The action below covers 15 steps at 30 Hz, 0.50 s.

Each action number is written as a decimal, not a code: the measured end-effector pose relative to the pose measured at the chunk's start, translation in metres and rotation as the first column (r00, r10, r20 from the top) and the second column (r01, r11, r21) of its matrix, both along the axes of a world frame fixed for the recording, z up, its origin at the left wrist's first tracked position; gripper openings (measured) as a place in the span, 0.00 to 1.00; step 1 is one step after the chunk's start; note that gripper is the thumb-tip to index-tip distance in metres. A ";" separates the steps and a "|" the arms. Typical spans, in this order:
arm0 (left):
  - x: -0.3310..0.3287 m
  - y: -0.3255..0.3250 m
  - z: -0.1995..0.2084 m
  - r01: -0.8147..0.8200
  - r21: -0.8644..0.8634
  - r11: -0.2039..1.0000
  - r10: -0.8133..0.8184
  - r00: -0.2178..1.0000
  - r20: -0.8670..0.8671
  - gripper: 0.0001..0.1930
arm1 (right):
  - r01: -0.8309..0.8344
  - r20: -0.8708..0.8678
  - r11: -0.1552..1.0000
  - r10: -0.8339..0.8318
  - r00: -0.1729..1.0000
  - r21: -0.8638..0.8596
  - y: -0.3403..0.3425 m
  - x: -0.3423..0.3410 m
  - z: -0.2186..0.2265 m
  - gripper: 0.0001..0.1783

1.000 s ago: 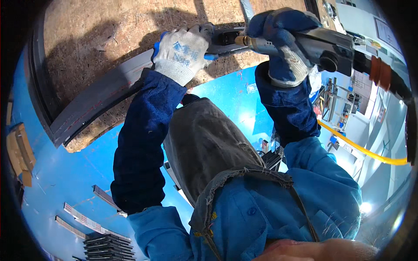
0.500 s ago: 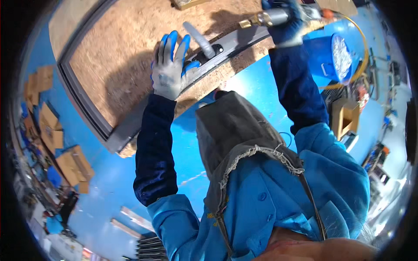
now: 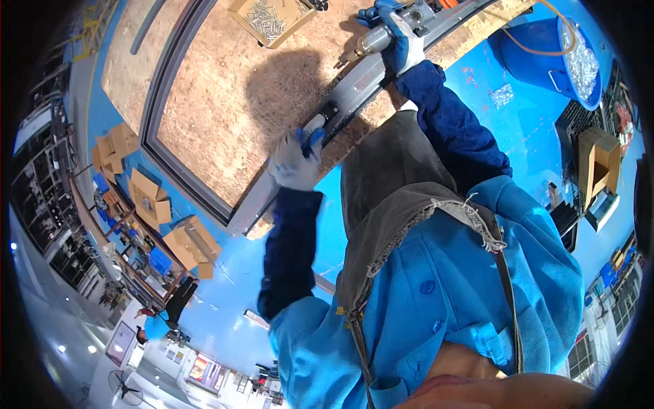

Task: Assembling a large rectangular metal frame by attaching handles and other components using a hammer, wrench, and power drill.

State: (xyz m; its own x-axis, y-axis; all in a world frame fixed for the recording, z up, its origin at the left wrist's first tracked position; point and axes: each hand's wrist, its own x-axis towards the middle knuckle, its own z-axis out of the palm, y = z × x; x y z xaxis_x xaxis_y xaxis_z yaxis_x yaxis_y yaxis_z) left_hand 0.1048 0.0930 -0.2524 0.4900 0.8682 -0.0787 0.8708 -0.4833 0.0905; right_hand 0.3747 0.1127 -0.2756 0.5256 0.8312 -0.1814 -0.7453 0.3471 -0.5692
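Note:
My left hand (image 3: 297, 161), in a white glove with blue fingertips, is closed around the pale grey lever handle (image 3: 316, 123) of a dark grey window frame (image 3: 365, 80). The handle's black base shows just past my fingers. Farther right, my right hand (image 3: 403, 42), gloved too, grips a silver air-powered driver (image 3: 374, 41). Its brass-coloured tip points left and hangs over the frame's near rail, beyond the handle. Part of the tool's body is hidden by my fingers.
The frame lies on a chipboard worktop (image 3: 211, 129). A cardboard box (image 3: 291, 33) of screws sits at the far side. A yellow air hose (image 3: 538, 51) runs past a blue bin (image 3: 521, 54) at right. Cardboard boxes (image 3: 191, 242) and another person (image 3: 160, 324) are at left.
My left hand, spread flat beside the handle before, has closed on it. The handle has swung from pointing away to lying along the rail. My right hand brought the driver leftward; the view shifted.

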 end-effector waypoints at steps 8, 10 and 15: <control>-0.004 0.085 0.001 0.568 -0.253 0.783 -0.593 0.804 -0.032 0.22 | 0.076 0.162 0.995 -0.085 0.983 0.061 0.010 0.016 -0.042 0.13; 0.032 0.127 0.018 0.830 -0.430 0.355 -0.934 0.332 -0.132 0.18 | 0.015 0.236 0.996 -0.036 0.971 0.087 0.010 0.012 -0.045 0.15; 0.077 0.156 0.017 0.809 -0.585 -0.055 -0.988 -0.130 -0.087 0.11 | -0.010 0.041 0.996 0.006 0.999 0.094 0.009 0.005 -0.019 0.14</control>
